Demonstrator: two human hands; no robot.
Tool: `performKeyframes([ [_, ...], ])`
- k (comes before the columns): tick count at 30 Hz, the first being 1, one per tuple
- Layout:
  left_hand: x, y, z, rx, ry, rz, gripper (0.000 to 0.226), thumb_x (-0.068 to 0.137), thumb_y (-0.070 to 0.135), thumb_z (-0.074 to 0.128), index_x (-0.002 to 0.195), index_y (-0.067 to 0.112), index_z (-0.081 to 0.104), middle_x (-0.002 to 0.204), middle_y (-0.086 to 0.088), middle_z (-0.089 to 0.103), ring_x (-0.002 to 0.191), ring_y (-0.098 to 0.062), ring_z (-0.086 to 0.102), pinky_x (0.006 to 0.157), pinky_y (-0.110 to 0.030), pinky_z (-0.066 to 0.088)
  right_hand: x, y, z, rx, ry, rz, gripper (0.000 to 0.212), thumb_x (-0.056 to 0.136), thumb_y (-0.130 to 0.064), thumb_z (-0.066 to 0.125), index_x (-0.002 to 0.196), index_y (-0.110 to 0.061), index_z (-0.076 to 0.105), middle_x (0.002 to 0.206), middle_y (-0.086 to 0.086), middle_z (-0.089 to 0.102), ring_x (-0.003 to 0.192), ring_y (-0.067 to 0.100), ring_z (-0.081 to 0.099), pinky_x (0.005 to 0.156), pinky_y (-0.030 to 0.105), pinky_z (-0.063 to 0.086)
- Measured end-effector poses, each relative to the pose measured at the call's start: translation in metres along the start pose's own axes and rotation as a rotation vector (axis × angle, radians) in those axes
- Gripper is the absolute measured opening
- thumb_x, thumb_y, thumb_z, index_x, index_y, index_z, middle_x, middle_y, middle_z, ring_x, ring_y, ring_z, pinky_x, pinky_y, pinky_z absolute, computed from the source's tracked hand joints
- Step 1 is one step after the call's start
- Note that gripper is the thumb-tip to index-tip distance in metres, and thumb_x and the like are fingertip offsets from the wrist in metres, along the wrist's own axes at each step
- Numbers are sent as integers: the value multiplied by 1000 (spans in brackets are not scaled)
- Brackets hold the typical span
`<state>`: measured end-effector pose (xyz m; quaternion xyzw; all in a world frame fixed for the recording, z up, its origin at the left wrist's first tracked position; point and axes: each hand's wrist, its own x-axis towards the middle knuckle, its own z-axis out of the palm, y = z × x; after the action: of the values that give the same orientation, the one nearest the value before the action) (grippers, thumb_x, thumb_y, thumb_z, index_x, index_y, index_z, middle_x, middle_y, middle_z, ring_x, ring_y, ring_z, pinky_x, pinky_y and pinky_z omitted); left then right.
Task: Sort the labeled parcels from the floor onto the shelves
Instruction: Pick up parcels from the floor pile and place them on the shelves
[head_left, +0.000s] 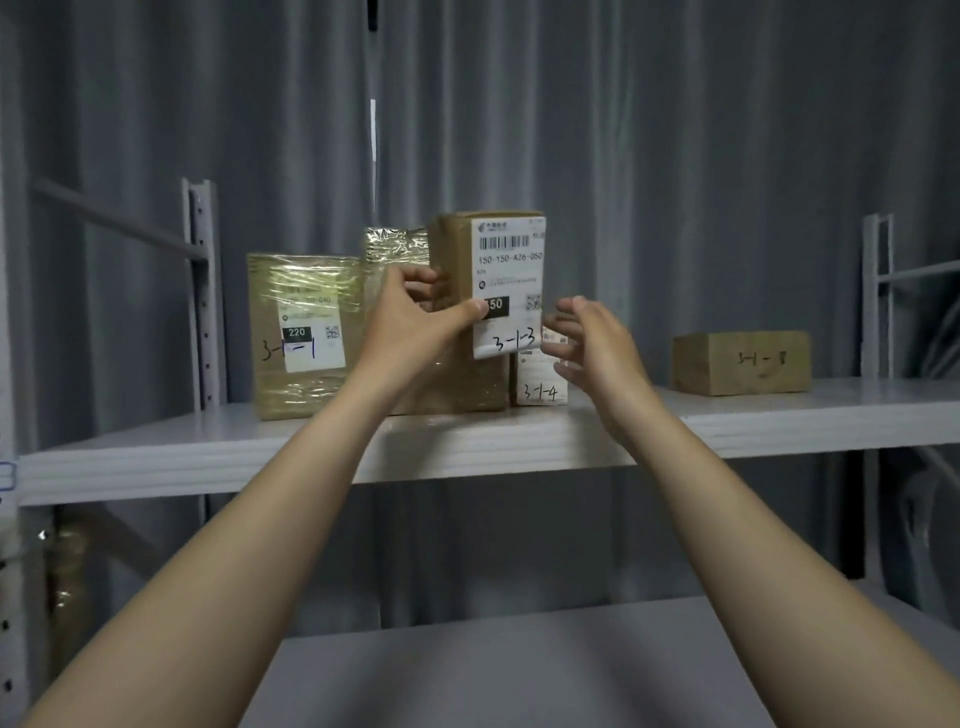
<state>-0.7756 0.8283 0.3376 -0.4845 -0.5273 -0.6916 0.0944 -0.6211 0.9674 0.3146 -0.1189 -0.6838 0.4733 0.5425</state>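
Brown cardboard parcel (498, 280), white label handwritten 3-1-3, upright above shelf (779, 421), left hand (415, 317) gripping its side, thumb on label, right hand (592, 338) beside it, fingers spread, holding nothing.

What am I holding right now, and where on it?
The left hand grips the 3-1-3 parcel by its left edge, thumb across the front. The right hand is open, holding nothing.

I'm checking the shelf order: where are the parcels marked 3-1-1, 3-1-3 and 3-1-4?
parcel 3-1-1 (311, 343): head view, on its white label.
parcel 3-1-3 (511, 270): head view, on the upper part of its white label.
parcel 3-1-4 (537, 382): head view, on its white front.
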Motion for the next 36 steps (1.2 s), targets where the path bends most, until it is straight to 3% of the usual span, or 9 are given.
performKeyframes([
  [9,35,-9,-22,0,70,-23,55,75,35,89,111,24,49,103,4,62,95,-10,67,82,-42,61,67,8,48,199,-124,355,87,102,-75,17,164,-16,29,168,14,31,156,30,29,128,49,20],
  [12,34,-11,-21,-25,57,-50,55,76,33,89,113,21,50,104,4,62,99,-12,69,82,-44,62,81,17,56,102,-73,379,78,102,-75,16,139,-19,56,136,12,64,110,24,65,96,35,48],
  [13,33,-12,-20,-32,53,-60,55,77,33,89,114,21,50,106,3,63,101,-13,70,79,-42,63,84,19,59,83,-77,404,76,101,-76,15,127,-21,61,113,8,67,84,18,61,74,30,47],
  [15,30,-11,-19,-42,55,-72,55,78,32,88,115,19,50,110,1,63,102,-14,70,72,-37,63,90,21,63,100,-145,465,85,99,-78,13,125,-18,66,100,5,67,73,15,58,60,31,43],
  [22,29,-13,-8,-59,110,-83,55,83,27,84,124,12,51,109,0,63,100,-10,69,77,-38,62,107,36,62,156,-275,645,96,97,-81,12,105,-10,77,100,18,79,101,32,74,81,41,58],
  [25,27,-16,0,-74,87,-86,49,83,28,84,117,17,51,111,-2,64,99,-11,69,73,-36,62,109,39,50,44,-237,668,91,98,-80,14,130,-13,67,126,21,70,133,31,57,97,45,53],
  [28,23,-19,12,-48,38,-95,43,81,32,86,108,23,53,113,-1,66,100,-12,70,74,-37,64,114,40,29,31,-143,681,91,98,-78,19,164,-15,30,171,10,28,157,27,27,129,45,19],
  [33,17,-26,40,20,-75,-155,45,78,37,87,107,24,54,113,0,65,96,-15,69,73,-38,60,112,45,-14,117,-97,694,92,97,-80,21,164,-18,29,171,9,28,157,25,27,129,43,18],
  [36,14,-32,60,123,-237,-219,47,78,37,87,109,23,54,111,1,66,89,-16,68,74,-39,59,107,41,-34,338,-90,558,84,103,-72,20,143,-6,54,132,22,67,114,30,71,101,41,55],
])
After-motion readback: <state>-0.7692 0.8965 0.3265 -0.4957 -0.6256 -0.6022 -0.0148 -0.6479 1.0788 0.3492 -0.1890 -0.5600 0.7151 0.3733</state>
